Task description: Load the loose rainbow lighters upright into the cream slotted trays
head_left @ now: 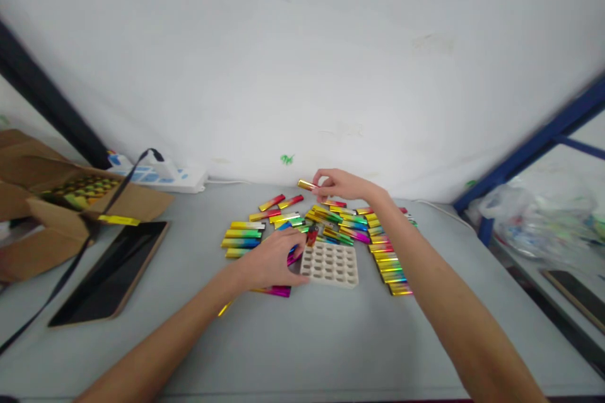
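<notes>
Right hand (338, 186) pinches a gold lighter (307, 185) above the surface (283, 352); left hand (271, 258) curves at a white holed tray (333, 280) (gripping or not, I can't tell), a red lighter (312, 237) by its corner. Shiny lighters (242, 243) lie around. Far left, an open carton (139, 203) holds yellowish pieces (82, 194).

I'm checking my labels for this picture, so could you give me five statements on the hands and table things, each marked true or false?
1. The right hand holds a shiny gold piece. True.
2. The left hand is at the white tray's right edge. False: the left hand is at the left edge of the white tray.
3. A power strip lies near the wall. True.
4. The cardboard box is closed. False: the cardboard box is open.
5. The dark-screened tablet lies left of the white tray. True.
</notes>
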Motion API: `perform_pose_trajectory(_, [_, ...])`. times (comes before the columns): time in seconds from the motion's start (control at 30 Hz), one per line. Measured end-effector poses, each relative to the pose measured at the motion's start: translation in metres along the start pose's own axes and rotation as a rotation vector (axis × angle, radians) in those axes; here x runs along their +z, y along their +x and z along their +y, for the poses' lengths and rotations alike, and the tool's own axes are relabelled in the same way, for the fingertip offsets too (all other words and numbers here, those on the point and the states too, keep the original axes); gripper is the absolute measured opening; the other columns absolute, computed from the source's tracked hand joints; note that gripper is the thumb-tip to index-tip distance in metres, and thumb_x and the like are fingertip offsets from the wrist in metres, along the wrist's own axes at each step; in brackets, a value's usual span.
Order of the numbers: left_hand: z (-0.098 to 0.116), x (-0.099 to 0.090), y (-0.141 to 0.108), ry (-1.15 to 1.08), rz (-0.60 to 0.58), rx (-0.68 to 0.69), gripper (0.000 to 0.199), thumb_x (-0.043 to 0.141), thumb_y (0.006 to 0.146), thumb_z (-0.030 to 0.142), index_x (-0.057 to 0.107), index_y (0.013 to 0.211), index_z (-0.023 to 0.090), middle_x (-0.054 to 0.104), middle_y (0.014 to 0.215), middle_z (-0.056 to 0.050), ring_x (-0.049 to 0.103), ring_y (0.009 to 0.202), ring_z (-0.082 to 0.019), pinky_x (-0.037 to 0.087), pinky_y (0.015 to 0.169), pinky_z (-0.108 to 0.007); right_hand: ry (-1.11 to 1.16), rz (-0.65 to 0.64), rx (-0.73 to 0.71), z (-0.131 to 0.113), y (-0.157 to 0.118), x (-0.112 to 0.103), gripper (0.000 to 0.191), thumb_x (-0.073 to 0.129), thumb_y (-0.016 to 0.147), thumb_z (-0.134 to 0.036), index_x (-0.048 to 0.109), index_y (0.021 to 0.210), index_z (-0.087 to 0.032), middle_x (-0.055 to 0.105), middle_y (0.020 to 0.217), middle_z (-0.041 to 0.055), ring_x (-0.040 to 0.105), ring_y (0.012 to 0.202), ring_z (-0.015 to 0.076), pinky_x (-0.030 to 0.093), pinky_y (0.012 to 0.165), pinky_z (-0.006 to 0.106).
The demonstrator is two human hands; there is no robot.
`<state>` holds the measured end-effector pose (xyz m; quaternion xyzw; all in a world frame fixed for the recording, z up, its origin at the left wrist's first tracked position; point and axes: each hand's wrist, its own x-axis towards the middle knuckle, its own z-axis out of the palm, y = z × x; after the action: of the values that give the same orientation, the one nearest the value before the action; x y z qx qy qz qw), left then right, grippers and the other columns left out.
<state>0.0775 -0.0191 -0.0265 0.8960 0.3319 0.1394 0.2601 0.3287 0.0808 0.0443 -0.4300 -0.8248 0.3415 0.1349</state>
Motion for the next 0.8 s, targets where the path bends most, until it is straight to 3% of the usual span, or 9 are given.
perform_pose_trajectory(0.07, [0.001, -0.001, 0.000, -0.002, -0.005, -0.023, 0.045, 0.084, 0.075, 0.045, 0.045, 0.079, 0.024, 0.061, 0.088, 0.001, 0.058, 0.086, -0.023, 0.039, 0.079, -0.032, 0.128, 0.153, -0.036, -0.003, -0.027, 0.009, 0.032, 0.068, 0.097, -0.049, 0.066, 0.111, -0.020, 0.072, 0.077, -0.0002, 0.062, 0.067, 0.0147, 0.045, 0.061, 0.026])
perform_pose_trajectory(0.2, [0.001, -0.001, 0.001, 0.012, -0.010, -0.009, 0.048, 0.085, 0.075, 0.048, 0.044, 0.078, 0.023, 0.059, 0.086, 0.001, 0.056, 0.083, -0.022, 0.037, 0.077, -0.032, 0.588, 0.500, -0.070, 0.000, -0.066, 0.041, 0.036, 0.081, 0.085, -0.051, 0.069, 0.103, -0.022, 0.066, 0.079, -0.0025, 0.052, 0.061, 0.0110, 0.045, 0.061, 0.026])
perform_pose_trajectory(0.3, [0.001, -0.002, 0.001, 0.010, 0.011, -0.019, 0.050, 0.085, 0.074, 0.051, 0.044, 0.081, 0.024, 0.059, 0.085, 0.003, 0.054, 0.081, -0.021, 0.037, 0.077, -0.031, 0.894, 0.685, -0.029, 0.003, -0.079, 0.063, 0.039, 0.088, 0.077, -0.053, 0.072, 0.095, -0.022, 0.067, 0.080, -0.0012, 0.057, 0.067, 0.0125, 0.051, 0.067, 0.027])
perform_pose_trajectory(0.43, [0.003, -0.002, 0.001, 0.003, 0.008, -0.068, 0.051, 0.086, 0.073, 0.049, 0.042, 0.083, 0.024, 0.059, 0.088, 0.003, 0.054, 0.080, -0.021, 0.037, 0.075, -0.030, 1.107, 0.645, -0.029, 0.000, -0.083, 0.085, 0.041, 0.087, 0.078, -0.057, 0.070, 0.096, -0.024, 0.072, 0.094, 0.0011, 0.069, 0.087, 0.0172, 0.059, 0.081, 0.031])
perform_pose_trajectory(0.53, [0.005, -0.002, 0.001, 0.004, -0.014, -0.085, 0.050, 0.085, 0.075, 0.048, 0.041, 0.084, 0.024, 0.060, 0.090, 0.002, 0.055, 0.082, -0.021, 0.038, 0.076, -0.031, 1.206, 0.569, -0.027, -0.006, -0.081, 0.096, 0.043, 0.083, 0.083, -0.061, 0.062, 0.097, -0.026, 0.068, 0.079, -0.0031, 0.065, 0.070, 0.0145, 0.059, 0.070, 0.030])
perform_pose_trajectory(0.6, [0.005, -0.002, 0.001, 0.008, -0.020, -0.093, 0.051, 0.085, 0.075, 0.047, 0.041, 0.085, 0.025, 0.061, 0.093, 0.001, 0.056, 0.084, -0.022, 0.039, 0.077, -0.032, 1.222, 0.544, -0.010, -0.010, -0.080, 0.102, 0.044, 0.081, 0.084, -0.063, 0.059, 0.096, -0.027, 0.056, 0.067, -0.0079, 0.051, 0.055, 0.0101, 0.051, 0.055, 0.023])
perform_pose_trajectory(0.7, [0.006, 0.001, 0.000, 0.012, -0.014, -0.101, 0.050, 0.085, 0.076, 0.047, 0.041, 0.087, 0.025, 0.063, 0.098, 0.000, 0.058, 0.088, -0.024, 0.040, 0.078, -0.032, 1.121, 0.615, 0.093, -0.011, -0.078, 0.109, 0.050, 0.076, 0.084, -0.071, 0.055, 0.088, -0.025, 0.036, 0.059, -0.0114, 0.026, 0.045, 0.0066, 0.026, 0.040, 0.018])
perform_pose_trajectory(0.8, [0.007, 0.006, 0.000, 0.009, 0.016, -0.071, 0.050, 0.086, 0.075, 0.045, 0.041, 0.086, 0.025, 0.064, 0.100, -0.001, 0.059, 0.091, -0.024, 0.042, 0.079, -0.033, 0.896, 0.781, 0.193, -0.005, -0.077, 0.116, 0.061, 0.067, 0.086, -0.078, 0.045, 0.069, -0.024, 0.031, 0.055, -0.0092, 0.023, 0.046, 0.0079, 0.017, 0.039, 0.022])
